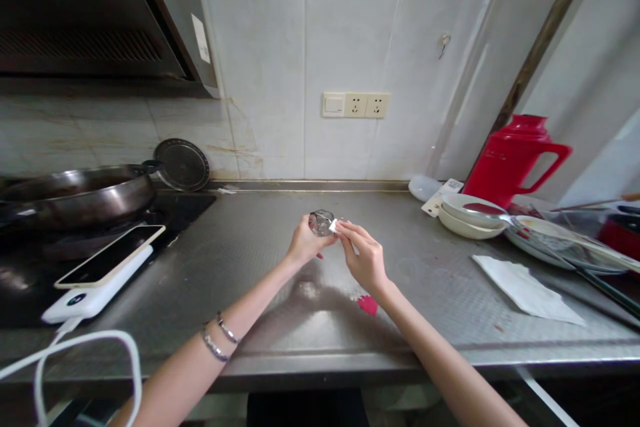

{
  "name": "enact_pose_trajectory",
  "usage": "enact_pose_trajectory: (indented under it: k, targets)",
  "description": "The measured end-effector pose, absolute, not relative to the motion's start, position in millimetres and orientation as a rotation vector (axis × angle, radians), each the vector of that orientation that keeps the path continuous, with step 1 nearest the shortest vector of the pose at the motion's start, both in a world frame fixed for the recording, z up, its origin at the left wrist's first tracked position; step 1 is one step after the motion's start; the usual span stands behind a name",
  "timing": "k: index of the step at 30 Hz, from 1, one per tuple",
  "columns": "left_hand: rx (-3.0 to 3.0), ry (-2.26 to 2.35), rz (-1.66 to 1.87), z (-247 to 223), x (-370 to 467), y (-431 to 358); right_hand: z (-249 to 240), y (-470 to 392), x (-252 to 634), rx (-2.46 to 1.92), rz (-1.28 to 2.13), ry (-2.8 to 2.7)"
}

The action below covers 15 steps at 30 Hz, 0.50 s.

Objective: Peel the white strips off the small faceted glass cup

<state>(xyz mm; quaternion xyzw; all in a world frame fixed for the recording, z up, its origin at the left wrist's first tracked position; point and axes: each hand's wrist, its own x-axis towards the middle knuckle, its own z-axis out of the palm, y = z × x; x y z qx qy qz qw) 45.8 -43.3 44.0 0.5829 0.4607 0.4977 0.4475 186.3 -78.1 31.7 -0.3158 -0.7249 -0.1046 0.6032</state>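
Note:
My left hand (304, 245) is wrapped round a small, round, see-through glass (320, 221) above the middle of the metal counter. Its open end seems to face me, but the details are too small to make out. At the right edge of the glass, my right hand (363, 255) pinches a small piece of white tissue (333, 226) between thumb and fingers, touching the rim. Below the hands, a pink-red scrap (367, 305) lies on the steel surface.
On the left, a steel pan (85, 197) sits on the black hob beside a phone (113, 257) on a white power bank (95, 297) with a cable. To the right are a red thermos jug (510, 160), stacked bowls (470, 230), plates and a folded tissue (527, 289).

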Motion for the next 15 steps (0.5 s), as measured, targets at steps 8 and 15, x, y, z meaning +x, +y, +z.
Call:
enact_pose_trajectory:
  k: [8, 15]
  targets:
    - [1.434, 1.026, 1.192, 49, 41, -43, 49, -82, 197, -0.851, -0.17, -1.535]
    - [1.411, 0.866, 1.073, 52, 35, -43, 57, -46, 190, -0.922, 0.205, -1.446]
